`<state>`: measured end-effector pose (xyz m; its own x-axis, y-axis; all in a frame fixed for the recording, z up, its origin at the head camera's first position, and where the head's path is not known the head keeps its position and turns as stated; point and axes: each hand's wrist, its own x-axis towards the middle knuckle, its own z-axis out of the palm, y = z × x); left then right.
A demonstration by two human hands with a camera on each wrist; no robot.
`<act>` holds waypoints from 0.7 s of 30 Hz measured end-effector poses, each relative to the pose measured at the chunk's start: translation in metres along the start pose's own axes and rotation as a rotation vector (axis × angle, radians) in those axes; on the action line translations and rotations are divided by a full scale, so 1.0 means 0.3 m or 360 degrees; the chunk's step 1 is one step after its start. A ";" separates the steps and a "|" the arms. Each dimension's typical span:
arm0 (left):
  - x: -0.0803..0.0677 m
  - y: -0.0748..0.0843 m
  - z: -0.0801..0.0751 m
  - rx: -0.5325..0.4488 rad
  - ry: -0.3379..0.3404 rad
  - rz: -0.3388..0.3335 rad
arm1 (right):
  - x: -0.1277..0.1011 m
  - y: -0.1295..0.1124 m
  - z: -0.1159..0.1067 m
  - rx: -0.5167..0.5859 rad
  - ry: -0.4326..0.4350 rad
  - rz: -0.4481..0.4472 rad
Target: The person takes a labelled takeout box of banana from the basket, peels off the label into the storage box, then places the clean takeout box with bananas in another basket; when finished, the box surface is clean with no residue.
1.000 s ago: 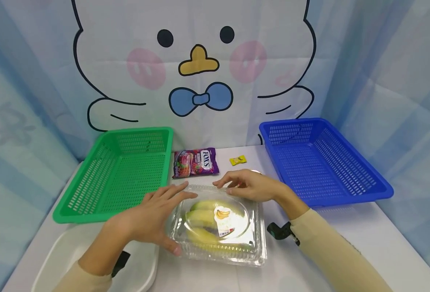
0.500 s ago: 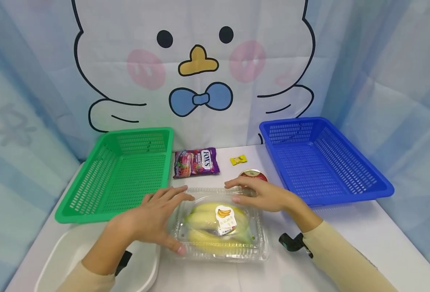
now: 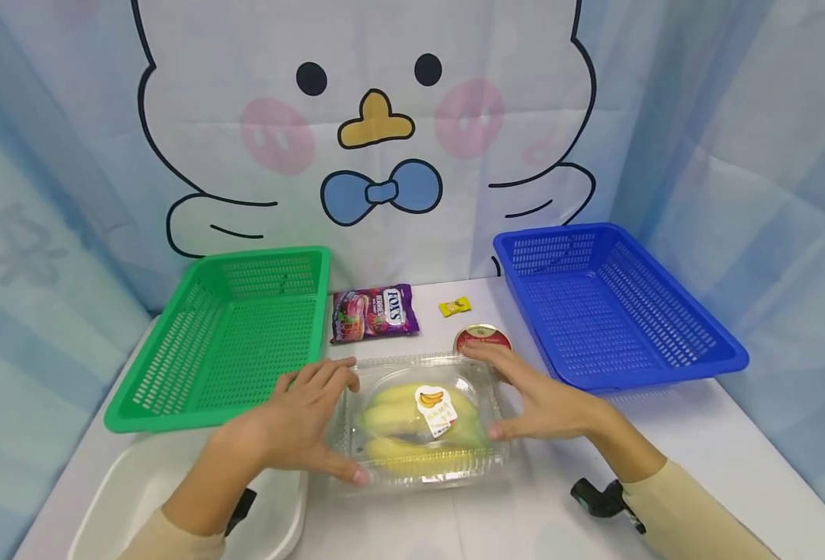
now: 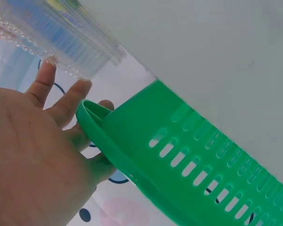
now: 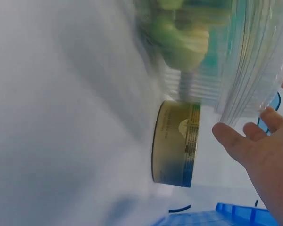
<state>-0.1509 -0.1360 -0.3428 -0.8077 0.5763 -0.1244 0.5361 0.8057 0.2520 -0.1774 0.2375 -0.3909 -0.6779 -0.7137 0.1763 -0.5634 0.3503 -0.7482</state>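
Note:
A clear plastic clamshell box point(image 3: 440, 476) with yellow-green bananas point(image 3: 387, 420) inside lies between my hands in the head view. A banana sticker is on its lid. My left hand point(image 3: 293, 426) touches the box's left side, fingers spread and thumb near the front corner. In the left wrist view, fingertips point(image 4: 48, 60) meet the ridged rim. My right hand point(image 3: 552, 403) spreads along the right side, thumb and fingertips at the edge. Just behind that hand sits a round tin point(image 3: 484, 337) with a red lid, its side visible in the right wrist view point(image 5: 174, 143).
A green basket point(image 3: 323, 311) stands at the left, a blue basket point(image 3: 723, 356) at the right. The white tub point(image 3: 298, 509) is front left. Behind the box lie a purple Fox's candy bag point(image 3: 375, 313) and a small yellow wrapped candy point(image 3: 455, 306).
My right hand has moved from the box's back edge to its right side, uncovering the tin. The left hand stays at the left side. The box has turned slightly and shifted a little.

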 end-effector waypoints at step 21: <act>-0.004 0.000 0.012 -0.0053 0.0035 0.0008 | -0.075 -0.031 0.045 -0.0213 0.0079 0.0030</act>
<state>-0.1492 -0.1363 -0.3461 -0.8104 0.5769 -0.1023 0.5319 0.7977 0.2843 -0.1506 0.2422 -0.3966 -0.7096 -0.6766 0.1968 -0.6061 0.4435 -0.6603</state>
